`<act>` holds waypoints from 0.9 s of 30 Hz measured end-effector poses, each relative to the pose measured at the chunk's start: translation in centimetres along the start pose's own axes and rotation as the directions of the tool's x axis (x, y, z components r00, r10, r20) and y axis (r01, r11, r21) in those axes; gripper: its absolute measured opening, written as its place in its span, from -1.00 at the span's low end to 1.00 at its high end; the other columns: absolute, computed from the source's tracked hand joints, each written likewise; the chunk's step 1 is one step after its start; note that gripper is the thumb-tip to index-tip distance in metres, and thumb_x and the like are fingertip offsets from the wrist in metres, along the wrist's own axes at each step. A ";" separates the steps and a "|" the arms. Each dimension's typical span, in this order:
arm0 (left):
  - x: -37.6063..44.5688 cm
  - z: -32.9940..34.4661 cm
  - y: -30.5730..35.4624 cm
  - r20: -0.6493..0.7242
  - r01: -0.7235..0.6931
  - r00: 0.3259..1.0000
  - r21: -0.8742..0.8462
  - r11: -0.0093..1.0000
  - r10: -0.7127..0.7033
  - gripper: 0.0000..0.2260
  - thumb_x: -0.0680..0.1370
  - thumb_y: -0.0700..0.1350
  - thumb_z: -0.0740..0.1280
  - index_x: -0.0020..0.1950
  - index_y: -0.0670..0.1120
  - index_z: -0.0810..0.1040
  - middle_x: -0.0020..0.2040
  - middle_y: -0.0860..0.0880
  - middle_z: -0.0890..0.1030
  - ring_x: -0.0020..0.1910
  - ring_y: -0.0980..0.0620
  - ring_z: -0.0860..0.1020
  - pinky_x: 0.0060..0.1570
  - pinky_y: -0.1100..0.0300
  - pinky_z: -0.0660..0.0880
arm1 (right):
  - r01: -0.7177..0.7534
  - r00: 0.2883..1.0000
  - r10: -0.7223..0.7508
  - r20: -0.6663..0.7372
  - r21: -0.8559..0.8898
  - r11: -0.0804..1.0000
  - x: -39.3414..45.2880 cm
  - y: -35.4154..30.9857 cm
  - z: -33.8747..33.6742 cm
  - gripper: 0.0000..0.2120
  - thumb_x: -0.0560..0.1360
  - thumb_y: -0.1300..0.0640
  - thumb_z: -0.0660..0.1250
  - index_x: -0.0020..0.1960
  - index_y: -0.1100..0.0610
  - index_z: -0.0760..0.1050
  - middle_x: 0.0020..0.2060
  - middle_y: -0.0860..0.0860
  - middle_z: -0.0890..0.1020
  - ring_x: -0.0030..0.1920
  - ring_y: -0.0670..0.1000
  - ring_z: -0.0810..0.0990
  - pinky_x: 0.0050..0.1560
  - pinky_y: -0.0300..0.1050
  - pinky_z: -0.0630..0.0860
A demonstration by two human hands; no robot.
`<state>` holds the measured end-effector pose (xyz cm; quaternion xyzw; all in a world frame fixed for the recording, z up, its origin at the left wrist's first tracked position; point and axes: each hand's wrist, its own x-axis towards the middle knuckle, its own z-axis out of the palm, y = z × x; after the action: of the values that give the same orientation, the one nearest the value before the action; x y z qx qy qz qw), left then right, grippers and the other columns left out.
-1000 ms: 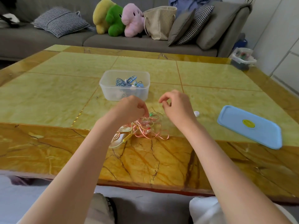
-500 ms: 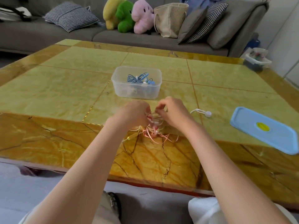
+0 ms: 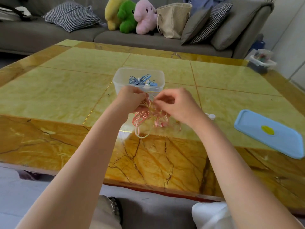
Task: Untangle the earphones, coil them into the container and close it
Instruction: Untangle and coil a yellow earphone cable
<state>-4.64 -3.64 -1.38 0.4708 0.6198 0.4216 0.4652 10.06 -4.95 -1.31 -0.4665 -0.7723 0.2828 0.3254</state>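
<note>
— Position of the tangled earphones [image 3: 148,116]?
— Held above the bench [image 3: 66,96], just in front of the clear container [image 3: 118,81]; loops are seen hanging toward the surface.
— State of each grip?
— The bundle is clutched by the left hand [image 3: 132,100]; a cord is pinched by the right hand [image 3: 175,104].
— Container and lid?
— Blue earphones [image 3: 140,80] are coiled inside; the blue lid [image 3: 270,134] lies apart, to the right.

Pink and yellow earphones [image 3: 148,115] are hanging in front of the clear container [image 3: 122,80], which is holding blue earphones [image 3: 140,79]. Right of it, a light blue lid [image 3: 280,141] is showing a yellow dot. Behind it, yellow, green and pink plush toys [image 3: 130,15] are sitting.
</note>
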 end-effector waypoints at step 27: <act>-0.6 2.7 0.9 0.226 -0.603 0.797 0.240 0.761 0.560 -0.77 0.46 -0.16 0.42 0.09 -0.10 0.53 -0.08 0.09 0.59 -0.01 0.10 0.55 0.13 0.13 0.46 | 0.164 0.942 0.103 -0.321 0.704 0.691 -0.6 -1.6 -3.5 -0.84 0.60 0.28 0.12 -0.04 0.15 0.46 -0.16 0.12 0.68 -0.41 -0.02 0.56 -0.48 -0.25 0.42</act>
<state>-1.78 -3.80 -0.95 0.7335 0.4647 0.4119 0.2765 12.13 -5.65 1.90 -0.3289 -0.5393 0.4741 0.6134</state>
